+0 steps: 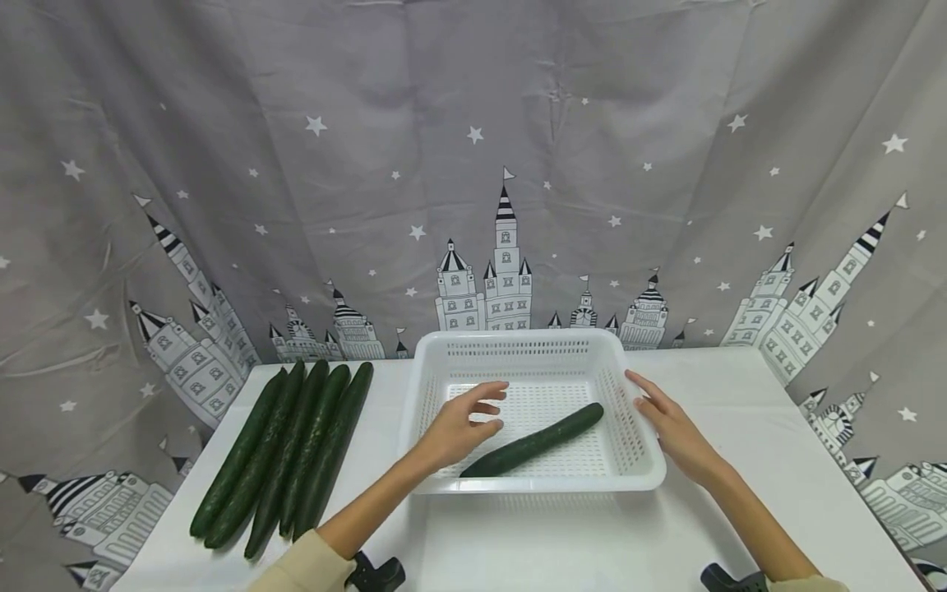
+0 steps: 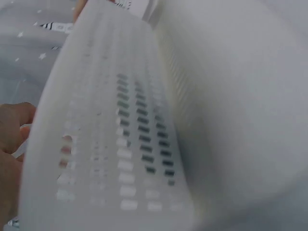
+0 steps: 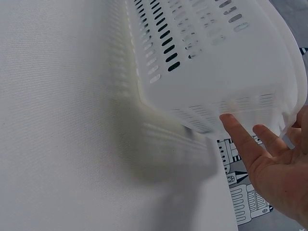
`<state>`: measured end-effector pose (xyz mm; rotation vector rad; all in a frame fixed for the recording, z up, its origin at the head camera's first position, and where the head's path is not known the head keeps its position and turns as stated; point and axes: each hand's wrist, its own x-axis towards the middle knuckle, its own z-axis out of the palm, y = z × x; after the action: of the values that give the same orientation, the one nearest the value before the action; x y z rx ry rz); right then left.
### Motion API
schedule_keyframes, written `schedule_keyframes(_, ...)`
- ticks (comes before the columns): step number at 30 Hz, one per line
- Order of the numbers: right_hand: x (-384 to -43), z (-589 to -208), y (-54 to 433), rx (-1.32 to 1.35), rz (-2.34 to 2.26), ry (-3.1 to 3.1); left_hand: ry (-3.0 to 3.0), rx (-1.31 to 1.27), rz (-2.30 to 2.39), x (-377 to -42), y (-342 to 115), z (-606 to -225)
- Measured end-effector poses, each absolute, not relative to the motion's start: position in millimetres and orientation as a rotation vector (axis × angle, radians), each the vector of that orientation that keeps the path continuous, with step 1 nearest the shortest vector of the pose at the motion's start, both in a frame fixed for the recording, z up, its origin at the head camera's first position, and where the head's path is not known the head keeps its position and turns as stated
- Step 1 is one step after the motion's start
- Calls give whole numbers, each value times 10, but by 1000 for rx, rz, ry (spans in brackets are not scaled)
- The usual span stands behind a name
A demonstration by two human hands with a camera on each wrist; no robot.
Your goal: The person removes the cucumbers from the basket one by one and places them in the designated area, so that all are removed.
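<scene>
A white perforated plastic basket (image 1: 518,484) stands on the table, with one dark green cucumber (image 1: 536,441) lying slantwise on its floor. Above the basket's left part is my left hand (image 1: 457,427), its fingers loosely bent and nothing between them. In the left wrist view this hand (image 2: 10,139) shows behind the basket's slotted wall. My right hand (image 1: 676,436) is at the basket's right side, fingers extended along the outside. The right wrist view shows this hand (image 3: 276,168) with its fingertips right at the outer wall.
Several long cucumbers (image 1: 284,452) lie side by side on the white tabletop (image 1: 732,395), left of the basket. Behind the table hangs a grey curtain (image 1: 473,90) printed with stars and castles.
</scene>
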<state>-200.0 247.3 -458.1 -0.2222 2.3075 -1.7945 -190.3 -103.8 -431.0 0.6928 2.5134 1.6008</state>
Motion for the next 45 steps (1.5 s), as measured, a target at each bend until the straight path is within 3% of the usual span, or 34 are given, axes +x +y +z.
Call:
schedule_keyframes(16,-1987,-4590,2471,-210,-1810,2266,2382,514,1344,-1985,-396,-4536)
schedule_keyframes(30,-2019,-4595,2412,-202,-1814,2272,2364,386,1217,-2150,-332,-4596)
schedule_keyframes(45,-2005,-4581,2471,-193,-1841,2260,2476,541,1056,-2246,-304,-4546)
